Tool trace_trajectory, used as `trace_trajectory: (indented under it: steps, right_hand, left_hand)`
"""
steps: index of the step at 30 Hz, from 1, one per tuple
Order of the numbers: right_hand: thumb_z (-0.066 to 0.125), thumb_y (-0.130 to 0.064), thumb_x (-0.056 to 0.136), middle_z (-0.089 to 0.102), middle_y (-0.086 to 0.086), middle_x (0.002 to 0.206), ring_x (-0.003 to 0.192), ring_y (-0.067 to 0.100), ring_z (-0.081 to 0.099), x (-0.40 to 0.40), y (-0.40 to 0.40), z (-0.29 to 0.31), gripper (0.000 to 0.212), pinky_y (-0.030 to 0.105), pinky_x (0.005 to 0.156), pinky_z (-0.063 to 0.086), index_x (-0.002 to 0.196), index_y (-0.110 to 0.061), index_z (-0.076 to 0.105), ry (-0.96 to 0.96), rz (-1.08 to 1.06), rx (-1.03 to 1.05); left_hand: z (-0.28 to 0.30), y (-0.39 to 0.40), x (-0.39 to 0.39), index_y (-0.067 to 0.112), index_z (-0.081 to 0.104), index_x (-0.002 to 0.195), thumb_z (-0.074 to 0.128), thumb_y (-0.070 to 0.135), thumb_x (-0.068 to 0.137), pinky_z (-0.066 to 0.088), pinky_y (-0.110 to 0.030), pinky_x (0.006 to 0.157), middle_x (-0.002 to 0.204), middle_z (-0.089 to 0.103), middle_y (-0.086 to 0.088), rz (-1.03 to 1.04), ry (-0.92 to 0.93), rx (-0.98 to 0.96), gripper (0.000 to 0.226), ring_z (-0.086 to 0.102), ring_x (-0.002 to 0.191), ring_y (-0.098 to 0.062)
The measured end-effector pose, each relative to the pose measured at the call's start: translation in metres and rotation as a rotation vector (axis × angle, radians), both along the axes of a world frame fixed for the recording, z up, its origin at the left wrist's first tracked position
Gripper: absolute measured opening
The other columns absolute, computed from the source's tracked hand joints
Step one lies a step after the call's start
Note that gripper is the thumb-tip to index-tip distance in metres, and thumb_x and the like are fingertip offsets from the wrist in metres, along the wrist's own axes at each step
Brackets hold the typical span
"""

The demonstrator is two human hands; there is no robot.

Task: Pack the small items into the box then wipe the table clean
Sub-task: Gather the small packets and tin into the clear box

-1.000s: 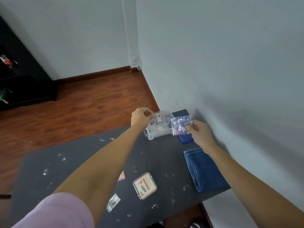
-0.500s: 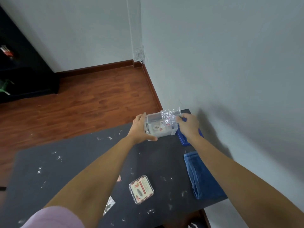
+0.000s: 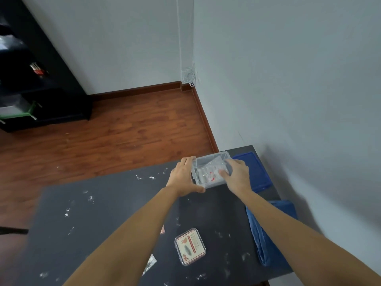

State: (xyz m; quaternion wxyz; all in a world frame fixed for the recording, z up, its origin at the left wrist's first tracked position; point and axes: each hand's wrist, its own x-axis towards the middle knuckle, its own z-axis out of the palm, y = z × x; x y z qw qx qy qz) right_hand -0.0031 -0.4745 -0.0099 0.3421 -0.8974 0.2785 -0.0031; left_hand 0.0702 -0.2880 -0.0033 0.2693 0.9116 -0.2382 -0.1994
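A clear plastic box (image 3: 208, 180) stands at the far right of the dark table (image 3: 115, 205). My left hand (image 3: 183, 178) grips the box's left side. My right hand (image 3: 237, 174) presses a clear plastic bag (image 3: 210, 169) with red bits down inside the box. A small square tin (image 3: 190, 246) with a red checked label lies nearer to me. A silvery packet (image 3: 150, 264) and a small reddish item (image 3: 163, 229) peek out from under my left forearm. A folded blue cloth (image 3: 266, 230) lies at the table's right edge.
The blue box lid (image 3: 254, 172) lies just right of the box, against the wall. White crumbs (image 3: 68, 211) are scattered over the tabletop. A white wall runs close along the right. Wooden floor and a black shelf (image 3: 31, 83) lie beyond the table on the left.
My right hand carried the plastic bag from beside the box over its rim and down inside. My left hand shifted from the box's top to its left side.
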Motion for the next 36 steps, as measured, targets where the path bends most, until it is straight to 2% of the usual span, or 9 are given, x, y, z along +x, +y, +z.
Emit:
trace_trajectory:
  steps: [6, 10, 14, 17, 20, 22, 25, 31, 36]
  right_hand:
    - [0.058, -0.027, 0.095, 0.04, 0.018, 0.144, 0.132, 0.034, 0.035, -0.023, 0.013, 0.009, 0.047, 0.048, 0.107, 0.035, 0.139, -0.014, 0.046, -0.11, 0.03, -0.145]
    - [0.066, -0.013, 0.09, 0.054, 0.018, 0.119, 0.11, 0.032, 0.048, -0.057, 0.033, 0.012, 0.031, 0.045, 0.09, 0.049, 0.118, -0.002, 0.06, -0.356, 0.161, -0.253]
    - [0.067, -0.015, 0.089, 0.061, 0.0, 0.089, 0.086, 0.017, 0.054, -0.093, 0.052, 0.005, 0.004, 0.038, 0.077, 0.052, 0.091, -0.011, 0.068, -0.38, 0.581, -0.256]
    - [0.064, -0.042, 0.088, 0.058, -0.007, 0.1, 0.096, 0.008, 0.048, -0.109, 0.065, -0.003, 0.031, 0.03, 0.089, 0.047, 0.108, -0.019, 0.067, -0.113, 0.785, -0.197]
    - [0.059, -0.066, 0.075, 0.044, -0.011, 0.121, 0.113, 0.006, 0.037, -0.114, 0.076, -0.011, 0.077, 0.024, 0.103, 0.034, 0.14, -0.028, 0.044, 0.173, 0.915, -0.227]
    - [0.058, -0.073, 0.066, 0.038, -0.009, 0.129, 0.119, 0.009, 0.033, -0.114, 0.083, -0.013, 0.097, 0.027, 0.106, 0.029, 0.148, -0.03, 0.029, 0.265, 0.959, -0.272]
    - [0.063, -0.071, 0.064, 0.035, -0.006, 0.132, 0.121, 0.014, 0.032, -0.113, 0.091, -0.015, 0.104, 0.029, 0.107, 0.028, 0.151, -0.029, 0.024, 0.307, 0.989, -0.346]
    - [0.076, -0.06, 0.06, 0.042, -0.008, 0.127, 0.117, 0.014, 0.036, -0.11, 0.101, -0.007, 0.086, 0.032, 0.103, 0.034, 0.131, -0.027, 0.04, 0.284, 0.957, -0.354]
    - [0.075, -0.037, 0.076, 0.055, -0.01, 0.1, 0.096, 0.011, 0.05, -0.121, 0.102, 0.0, 0.043, 0.027, 0.08, 0.045, 0.103, -0.031, 0.043, 0.276, 0.765, -0.04]
  left_hand:
    - [0.015, 0.027, 0.002, 0.025, 0.003, 0.153, 0.083, 0.051, 0.059, 0.025, -0.046, 0.118, 0.159, 0.013, 0.003, -0.05, 0.053, -0.011, 0.126, 0.016, 0.146, -0.021]
    - [0.017, 0.083, -0.001, 0.015, 0.034, 0.147, 0.073, 0.037, 0.081, 0.03, -0.034, 0.114, 0.149, 0.038, -0.004, 0.009, 0.002, 0.008, 0.079, 0.037, 0.138, -0.022]
    - [0.007, 0.144, -0.035, 0.022, 0.062, 0.126, 0.068, 0.038, 0.085, 0.038, -0.03, 0.105, 0.127, 0.057, 0.0, -0.016, -0.031, 0.125, 0.044, 0.053, 0.121, -0.019]
    - [-0.009, 0.171, -0.072, 0.028, 0.062, 0.125, 0.067, 0.043, 0.083, 0.036, -0.029, 0.103, 0.127, 0.052, 0.006, -0.114, -0.048, 0.208, 0.046, 0.048, 0.12, -0.016]
    - [-0.023, 0.18, -0.099, 0.033, 0.053, 0.133, 0.063, 0.045, 0.084, 0.03, -0.029, 0.104, 0.133, 0.043, 0.008, -0.183, -0.108, 0.286, 0.052, 0.039, 0.126, -0.013]
    - [-0.029, 0.18, -0.106, 0.033, 0.05, 0.136, 0.06, 0.04, 0.088, 0.029, -0.029, 0.105, 0.135, 0.041, 0.007, -0.155, -0.132, 0.296, 0.05, 0.038, 0.127, -0.014]
    - [-0.03, 0.176, -0.108, 0.031, 0.054, 0.132, 0.057, 0.039, 0.09, 0.029, -0.028, 0.104, 0.133, 0.044, 0.008, -0.089, -0.159, 0.276, 0.043, 0.04, 0.124, -0.014]
    - [-0.03, 0.163, -0.107, 0.026, 0.063, 0.112, 0.063, 0.03, 0.087, 0.031, -0.026, 0.098, 0.122, 0.05, 0.009, -0.013, -0.148, 0.245, 0.025, 0.044, 0.116, -0.015]
    - [-0.029, 0.159, -0.11, 0.02, 0.058, 0.095, 0.056, 0.02, 0.088, 0.033, -0.027, 0.082, 0.101, 0.063, 0.004, -0.017, -0.127, 0.251, 0.008, 0.055, 0.104, -0.019]
